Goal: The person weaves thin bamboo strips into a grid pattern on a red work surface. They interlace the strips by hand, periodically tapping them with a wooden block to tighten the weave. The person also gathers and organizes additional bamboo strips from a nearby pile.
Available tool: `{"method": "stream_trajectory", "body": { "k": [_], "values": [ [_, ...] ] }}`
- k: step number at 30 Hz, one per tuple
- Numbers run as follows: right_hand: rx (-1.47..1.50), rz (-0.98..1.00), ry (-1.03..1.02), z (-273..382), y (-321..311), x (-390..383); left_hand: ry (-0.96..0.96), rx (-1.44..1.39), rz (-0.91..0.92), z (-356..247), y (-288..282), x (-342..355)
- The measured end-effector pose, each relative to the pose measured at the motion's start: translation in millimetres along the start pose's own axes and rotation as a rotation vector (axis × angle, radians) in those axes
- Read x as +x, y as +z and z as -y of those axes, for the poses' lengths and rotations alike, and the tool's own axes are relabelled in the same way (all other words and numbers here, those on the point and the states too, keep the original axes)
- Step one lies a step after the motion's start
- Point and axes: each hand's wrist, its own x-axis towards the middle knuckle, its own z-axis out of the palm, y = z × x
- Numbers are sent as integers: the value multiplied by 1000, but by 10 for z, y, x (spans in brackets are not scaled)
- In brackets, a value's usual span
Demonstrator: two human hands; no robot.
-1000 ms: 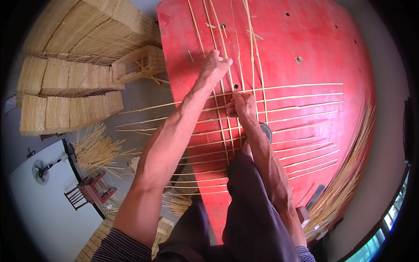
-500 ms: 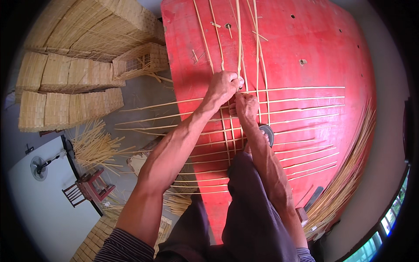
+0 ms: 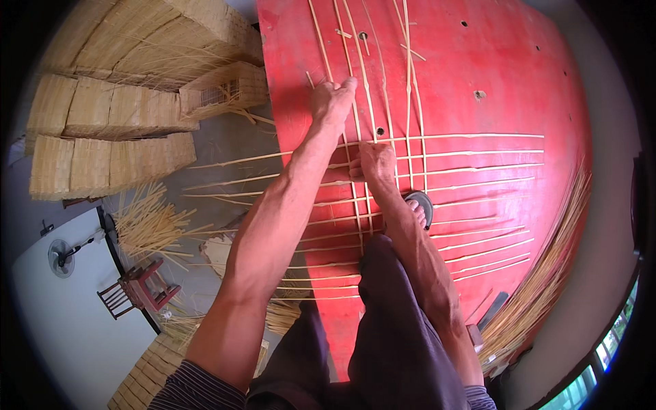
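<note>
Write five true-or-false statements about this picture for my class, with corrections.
1. The person's bare left hand is higher in the picture than the right hand. True.
2. Thin tan bamboo-like strips all run parallel. False: some strips cross others on the wide red board.
3. Woven tan stacks stand at the picture's right. False: the woven stacks are at left.
4. A foot in a dark sandal is on the board. True.
5. A loose bundle of tan strips lies along the board's right edge. True.
</note>
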Motion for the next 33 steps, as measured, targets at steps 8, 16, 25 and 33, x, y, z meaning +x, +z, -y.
{"method": "stream_trajectory", "body": {
  "k": [8, 16, 25, 33],
  "values": [
    [-104, -54, -79, -24, 13, 16, -65, -17, 30, -3, 37, -109],
    [-220, -91, -127, -39, 43, 52, 472, 435, 209, 306, -146, -420],
    [-269, -63, -241, 4, 20, -57, 448, 449, 220, 241, -253, -724],
    [-90, 69, 90, -33, 286, -62, 154, 228, -9, 354, -421, 174]
  ]
}}
